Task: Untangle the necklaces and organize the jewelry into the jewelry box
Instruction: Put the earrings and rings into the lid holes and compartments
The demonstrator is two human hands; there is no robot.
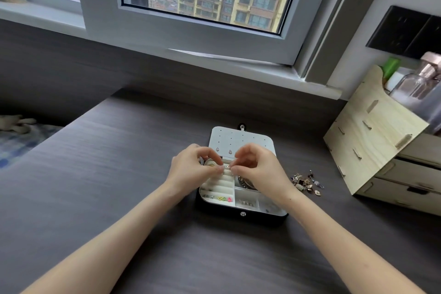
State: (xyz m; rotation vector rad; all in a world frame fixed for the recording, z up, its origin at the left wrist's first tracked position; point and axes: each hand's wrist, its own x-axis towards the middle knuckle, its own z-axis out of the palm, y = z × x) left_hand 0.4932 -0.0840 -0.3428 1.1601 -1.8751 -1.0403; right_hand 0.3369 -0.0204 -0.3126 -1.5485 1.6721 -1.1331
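Dark desk point(107, 174) | left hand point(191, 168), right hand point(261, 170): fingers point(213, 156) curled, together pinching small jewelry piece point(227, 168) | above open jewelry box point(238, 215)

I see a dark wood-grain desk point(119, 198). Near its middle sits a black jewelry box point(226, 212), its lid open toward 12 o'clock. At the box's 3 o'clock, apart from it, a small heap of loose jewelry point(306, 182) lies on the bare surface. Further out, at 2 o'clock, stands a pale wooden drawer unit point(372, 141).
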